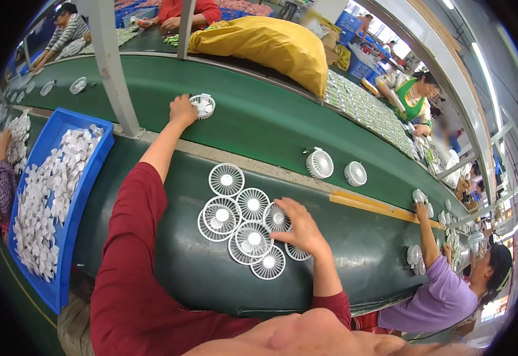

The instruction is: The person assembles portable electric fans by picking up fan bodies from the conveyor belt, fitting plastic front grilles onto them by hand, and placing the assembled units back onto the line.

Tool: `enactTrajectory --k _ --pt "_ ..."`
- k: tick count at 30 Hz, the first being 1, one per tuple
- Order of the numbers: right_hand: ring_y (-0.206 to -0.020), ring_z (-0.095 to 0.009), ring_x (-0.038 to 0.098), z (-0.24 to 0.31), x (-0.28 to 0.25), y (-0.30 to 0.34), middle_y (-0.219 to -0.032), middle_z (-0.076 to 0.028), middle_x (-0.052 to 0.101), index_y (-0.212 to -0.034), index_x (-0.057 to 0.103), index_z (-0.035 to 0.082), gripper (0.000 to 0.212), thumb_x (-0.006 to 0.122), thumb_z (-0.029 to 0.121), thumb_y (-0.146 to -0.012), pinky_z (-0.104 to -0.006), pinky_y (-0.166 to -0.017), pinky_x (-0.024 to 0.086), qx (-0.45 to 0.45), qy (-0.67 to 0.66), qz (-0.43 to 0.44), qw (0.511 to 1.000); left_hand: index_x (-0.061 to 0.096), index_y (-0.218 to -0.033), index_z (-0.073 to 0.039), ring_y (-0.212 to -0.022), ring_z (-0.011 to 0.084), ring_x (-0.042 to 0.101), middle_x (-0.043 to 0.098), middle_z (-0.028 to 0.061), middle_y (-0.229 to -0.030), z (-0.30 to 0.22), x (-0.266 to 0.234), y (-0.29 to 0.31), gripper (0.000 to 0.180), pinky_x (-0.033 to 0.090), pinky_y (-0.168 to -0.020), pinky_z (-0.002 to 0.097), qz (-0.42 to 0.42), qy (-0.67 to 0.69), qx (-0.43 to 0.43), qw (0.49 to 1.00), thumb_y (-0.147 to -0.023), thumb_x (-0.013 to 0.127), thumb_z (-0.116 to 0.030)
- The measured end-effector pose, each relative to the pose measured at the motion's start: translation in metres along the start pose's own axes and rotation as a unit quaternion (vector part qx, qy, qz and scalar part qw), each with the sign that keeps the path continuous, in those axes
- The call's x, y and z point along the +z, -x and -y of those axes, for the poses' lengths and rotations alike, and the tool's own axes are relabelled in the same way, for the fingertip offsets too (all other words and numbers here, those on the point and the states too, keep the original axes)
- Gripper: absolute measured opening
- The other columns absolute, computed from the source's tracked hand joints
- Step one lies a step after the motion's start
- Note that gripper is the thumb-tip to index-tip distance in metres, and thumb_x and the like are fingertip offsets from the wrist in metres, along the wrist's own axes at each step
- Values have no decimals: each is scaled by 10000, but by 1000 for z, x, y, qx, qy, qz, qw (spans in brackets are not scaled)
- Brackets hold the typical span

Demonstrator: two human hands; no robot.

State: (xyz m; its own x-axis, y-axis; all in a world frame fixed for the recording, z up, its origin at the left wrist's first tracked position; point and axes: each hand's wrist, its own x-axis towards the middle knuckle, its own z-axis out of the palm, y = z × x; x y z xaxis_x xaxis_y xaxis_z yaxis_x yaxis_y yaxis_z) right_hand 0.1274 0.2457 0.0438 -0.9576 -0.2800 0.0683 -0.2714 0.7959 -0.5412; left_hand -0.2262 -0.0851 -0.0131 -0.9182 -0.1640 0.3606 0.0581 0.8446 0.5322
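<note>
My left hand (183, 111) reaches across to the green conveyor belt (259, 118), its fingers curled at the left edge of a small white fan head (202, 107) with blades showing inside its round frame. Over the dark green worktable, my right hand (304, 228) has thumb and fingers around a round white fan grille (277, 218). That grille belongs to a loose cluster of several similar ones, some overlapping, such as an upper grille (226, 180) and a lower grille (268, 263). Another grille (297, 251) lies partly hidden under my right hand.
To my left stands a blue bin (80, 219) heaped with white fan blades (45, 219). A grey post (112, 71) rises beside the belt. More fan heads (320, 163) sit on the belt. A co-worker in purple (437, 296) reaches in at right; a yellow sack (265, 50) lies beyond.
</note>
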Motion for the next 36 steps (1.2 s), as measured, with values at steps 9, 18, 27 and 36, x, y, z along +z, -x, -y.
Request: enactTrajectory --k 9,18,27,36 --pt "-1183 -358 490 -14 0 -3 -1293 -181 521 -1400 459 116 877 863 241 -632 -449 -1052 364 -4 -4 -76 997 563 -990 -54 -923 434 624 662 228 -951 -27 10 32 193 488 -802 522 52 75 53 994 -951 505 -234" --pt "-1283 -262 481 -16 -13 -32 -1381 -84 482 -1488 310 126 744 653 429 -902 -532 -1029 432 -31 -730 -67 679 561 -1229 -44 -1024 212 644 646 93 -1149 -119 -12 136 332 535 -851 380 240 763 -229 556 -1019 488 -290" --pt "-896 -141 655 11 -22 -51 -1045 -68 648 -1331 500 42 502 677 126 -869 -273 -688 579 11 -351 -342 871 587 -1213 -67 -1124 259 605 629 106 -1213 -195 -53 221 490 502 -946 449 410 790 -216 401 -1002 426 -479" --pt "-1194 -353 506 25 -17 -52 -1356 -175 490 -1319 543 72 502 651 123 -831 -409 -996 424 -103 -10 -367 924 616 -1162 -96 -1033 226 649 674 77 -1118 -192 -50 226 307 533 -893 404 419 803 -219 363 -981 546 -333"
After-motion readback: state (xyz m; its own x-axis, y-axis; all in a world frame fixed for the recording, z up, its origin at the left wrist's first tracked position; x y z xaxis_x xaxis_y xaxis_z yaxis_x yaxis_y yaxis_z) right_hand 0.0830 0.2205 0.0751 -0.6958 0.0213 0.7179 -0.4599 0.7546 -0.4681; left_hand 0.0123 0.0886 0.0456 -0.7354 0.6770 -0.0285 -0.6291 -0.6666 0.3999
